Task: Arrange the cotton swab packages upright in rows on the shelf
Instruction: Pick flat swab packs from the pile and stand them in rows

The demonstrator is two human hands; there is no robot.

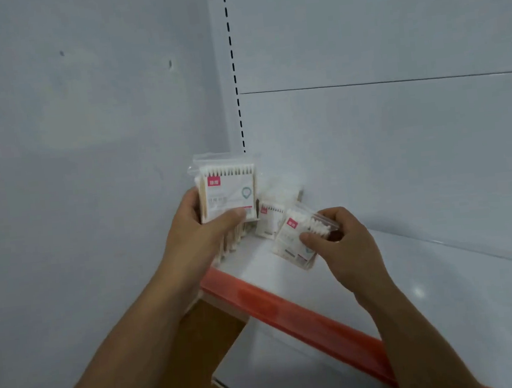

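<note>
At the left end of the white shelf [414,288], seen from the head camera, the left hand [195,231] grips a stack of cotton swab packages [229,193]. The thumb curls across the front label and the fingers wrap behind. The front package stands upright with its white swab tips at the top, just before the slotted upright [233,71] in the corner. Lower packages in the stack fan out toward the shelf's left edge (whether they rest on the surface cannot be told).

Just to the right, the right hand [344,248] pinches a single tilted package [296,240], thumb pressed on its front and fingers curled over its upper end. It is held low over the shelf, near the back.

Between the two hands a third package [271,217], blurred, leans against the grey back panel [400,148].

An orange price strip [291,312] runs along the shelf's front edge, and both forearms cross it. A lower shelf [280,363] shows beneath.
</note>
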